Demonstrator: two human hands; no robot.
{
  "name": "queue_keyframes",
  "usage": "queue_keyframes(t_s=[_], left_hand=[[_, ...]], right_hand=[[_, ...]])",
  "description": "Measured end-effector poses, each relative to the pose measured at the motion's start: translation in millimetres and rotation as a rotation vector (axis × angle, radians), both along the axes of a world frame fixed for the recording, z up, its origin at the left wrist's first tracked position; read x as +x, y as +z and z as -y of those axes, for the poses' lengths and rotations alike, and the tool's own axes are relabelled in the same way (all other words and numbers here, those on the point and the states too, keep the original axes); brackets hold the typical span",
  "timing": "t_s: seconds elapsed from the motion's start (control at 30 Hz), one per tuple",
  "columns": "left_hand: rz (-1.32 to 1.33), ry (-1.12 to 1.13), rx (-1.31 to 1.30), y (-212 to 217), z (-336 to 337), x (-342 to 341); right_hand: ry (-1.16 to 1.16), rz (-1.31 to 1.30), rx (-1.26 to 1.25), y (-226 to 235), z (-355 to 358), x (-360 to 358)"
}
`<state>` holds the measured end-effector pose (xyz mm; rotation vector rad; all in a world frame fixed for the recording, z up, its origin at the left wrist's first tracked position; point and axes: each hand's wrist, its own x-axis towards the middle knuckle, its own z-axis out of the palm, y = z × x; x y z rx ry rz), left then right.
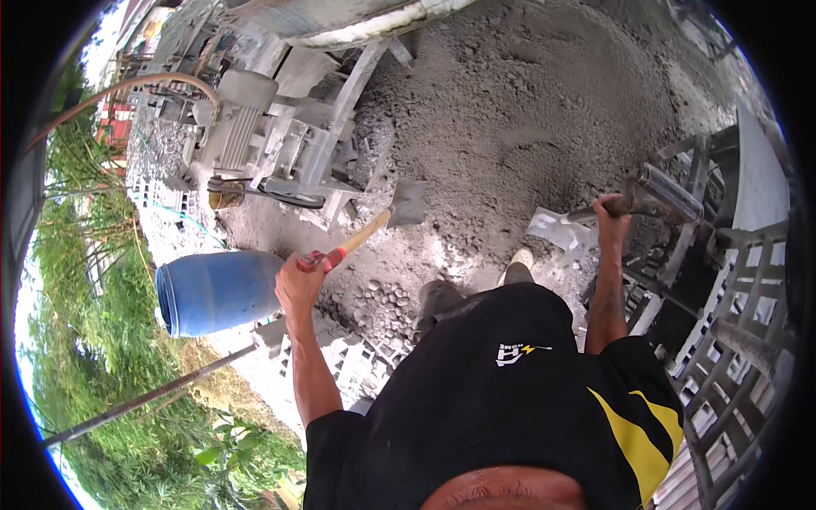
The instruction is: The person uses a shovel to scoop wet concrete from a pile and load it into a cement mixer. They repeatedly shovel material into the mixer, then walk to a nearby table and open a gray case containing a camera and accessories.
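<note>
At nine o'clock, your left hand [297,285] has its grip closed on a shovel [374,225], blade in the gravel mix [510,110]. At three o'clock, your right hand [610,212] is closed on a second shovel [561,228]. Risk: either blade swinging onto your shoe [517,268].

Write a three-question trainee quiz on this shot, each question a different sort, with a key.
1. True or false: the left hand grips the red end of the shovel handle.
2. Multiple choice: the blue drum is
A. standing upright
B. lying on its side
C. hanging from a hook
3. Fill in: the right hand grips a ____ bar on the metal frame.

Key
1. True; the shovel blade points into the grey mix.
2. B.
3. Metal.
</note>
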<state>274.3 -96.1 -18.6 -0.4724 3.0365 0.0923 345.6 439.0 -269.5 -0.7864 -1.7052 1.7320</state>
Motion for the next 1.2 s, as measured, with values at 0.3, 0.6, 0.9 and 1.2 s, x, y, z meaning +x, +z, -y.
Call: queue_keyframes(t_s=[0.3,0.6,0.9,1.2], left_hand=[[-0.059,0.002,0.181,-9,63,31],[-0.179,0.176,0.255,4,194,51],[-0.101,0.285,0.109,25,301,149],[-0.136,0.554,0.118,-16,345,195]], right_hand=[[0.1,0.153,0.143,77,85,-26],[0.369,0.025,0.185,120,216,-73],[0.926,-0.161,0.39,141,447,-194],[1.135,0.021,0.145,43,623,-342]])
